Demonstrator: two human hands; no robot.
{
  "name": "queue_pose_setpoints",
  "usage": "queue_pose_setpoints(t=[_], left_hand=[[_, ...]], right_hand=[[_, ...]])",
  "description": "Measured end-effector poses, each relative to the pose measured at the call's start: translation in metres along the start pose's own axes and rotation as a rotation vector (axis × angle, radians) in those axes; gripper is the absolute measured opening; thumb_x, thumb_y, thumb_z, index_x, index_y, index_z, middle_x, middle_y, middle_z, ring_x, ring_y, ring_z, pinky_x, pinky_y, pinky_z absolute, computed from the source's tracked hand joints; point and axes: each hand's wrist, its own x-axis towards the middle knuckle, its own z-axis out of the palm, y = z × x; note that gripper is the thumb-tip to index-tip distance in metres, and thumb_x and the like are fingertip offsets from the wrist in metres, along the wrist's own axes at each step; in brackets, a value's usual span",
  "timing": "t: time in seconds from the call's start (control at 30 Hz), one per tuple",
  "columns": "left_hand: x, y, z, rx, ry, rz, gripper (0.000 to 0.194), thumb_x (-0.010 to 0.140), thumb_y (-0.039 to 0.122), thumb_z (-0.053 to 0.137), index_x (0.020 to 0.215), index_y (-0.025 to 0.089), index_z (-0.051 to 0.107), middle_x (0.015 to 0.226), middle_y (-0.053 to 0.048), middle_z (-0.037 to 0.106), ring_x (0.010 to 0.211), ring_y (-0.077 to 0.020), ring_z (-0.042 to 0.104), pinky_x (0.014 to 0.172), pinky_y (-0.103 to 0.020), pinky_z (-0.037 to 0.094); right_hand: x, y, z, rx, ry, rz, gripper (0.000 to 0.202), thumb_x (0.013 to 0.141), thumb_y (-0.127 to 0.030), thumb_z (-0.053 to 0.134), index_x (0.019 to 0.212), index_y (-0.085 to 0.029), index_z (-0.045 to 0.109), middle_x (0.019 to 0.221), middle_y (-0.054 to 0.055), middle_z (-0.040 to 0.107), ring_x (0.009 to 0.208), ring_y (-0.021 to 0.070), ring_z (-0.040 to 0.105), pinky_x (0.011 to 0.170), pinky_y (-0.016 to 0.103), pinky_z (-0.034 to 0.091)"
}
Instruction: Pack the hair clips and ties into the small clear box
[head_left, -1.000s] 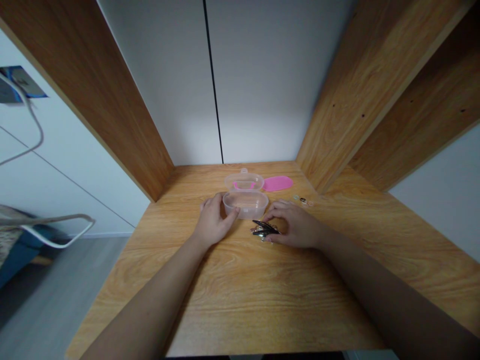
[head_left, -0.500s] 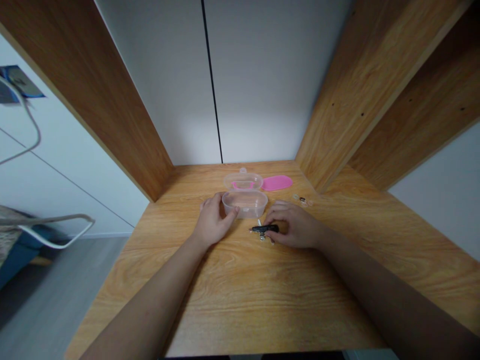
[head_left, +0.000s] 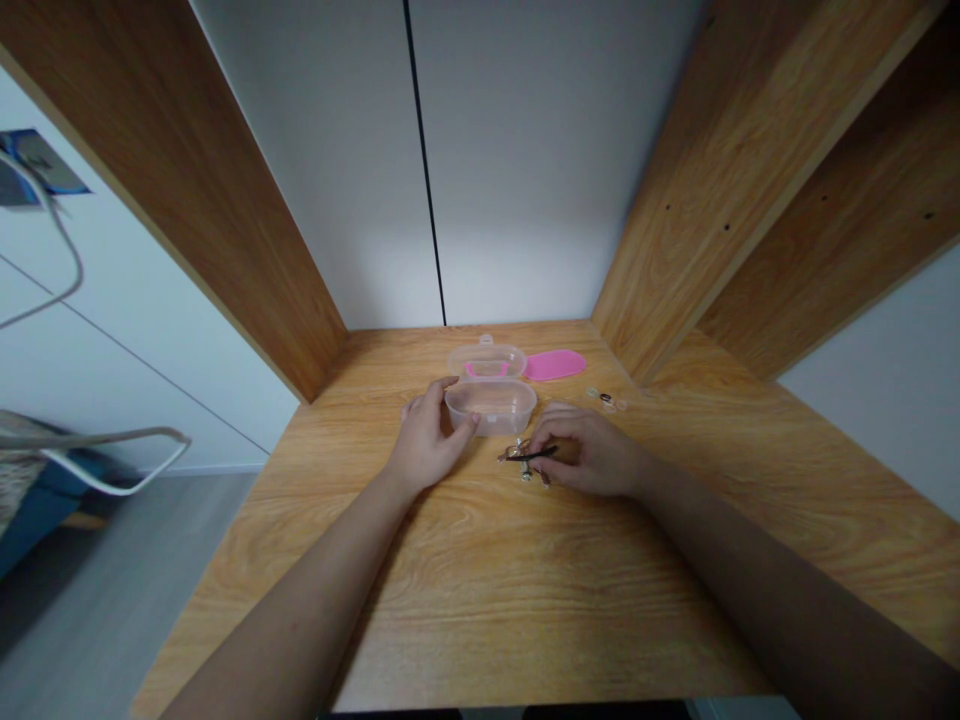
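Observation:
A clear plastic box (head_left: 493, 408) stands on the wooden tabletop, its lid (head_left: 489, 362) folded open behind it. My left hand (head_left: 429, 442) grips the box's left end, thumb on the front wall and fingers behind. To the right, my right hand (head_left: 585, 450) pinches a thin black clip (head_left: 534, 456) between thumb and fingers, just above the wood. Several small metallic pieces (head_left: 526, 474) lie under and around the clip; their exact shapes are too small to tell. The box shows nothing inside it.
A pink flat piece (head_left: 555, 365) lies beside the lid. Several small rings or clips (head_left: 606, 399) rest further right. Wooden panels (head_left: 645, 330) rise at both sides, with a white wall (head_left: 517, 230) behind. A white cable (head_left: 120, 490) hangs at the left.
The black clip has turned in my right hand and now looks thinner, edge-on. More of the metallic pieces show around it. My left hand has stayed on the box.

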Motion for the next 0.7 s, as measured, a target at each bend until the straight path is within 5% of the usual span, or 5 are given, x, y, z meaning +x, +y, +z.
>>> queue_pose_setpoints(t=[0.17,0.43,0.7], left_hand=[[0.0003,-0.0043,0.0031,-0.023,0.016,0.063,0.05,0.086,0.041,0.068,0.129,0.02,0.05,0.126,-0.011,0.066,0.116,-0.0303,0.063,0.102,-0.049,0.047],[-0.0006,-0.0013,0.0033,-0.025,-0.044,0.137,0.053,0.086,0.041,0.07,0.13,0.02,0.051,0.132,-0.014,0.064,0.121,-0.0329,0.061,0.105,-0.053,0.046],[-0.001,0.0002,0.003,-0.035,-0.073,0.184,0.048,0.087,0.04,0.069,0.128,0.02,0.053,0.129,-0.014,0.065,0.118,-0.0314,0.062,0.103,-0.051,0.047]], right_hand=[[0.0,0.0014,0.0005,-0.002,0.148,-0.022,0.01,0.087,-0.031,0.075,0.093,-0.024,0.075,0.085,0.003,0.076,0.078,0.0175,0.069,0.072,0.031,0.054],[0.0014,0.0067,0.0005,-0.067,0.559,0.007,0.006,0.087,-0.028,0.074,0.088,-0.028,0.08,0.081,0.002,0.078,0.067,0.0159,0.07,0.061,0.028,0.056],[0.0008,0.0044,0.0005,-0.166,0.518,0.13,0.034,0.097,-0.014,0.053,0.119,-0.029,0.074,0.105,0.005,0.075,0.092,0.0184,0.07,0.077,0.032,0.057]])
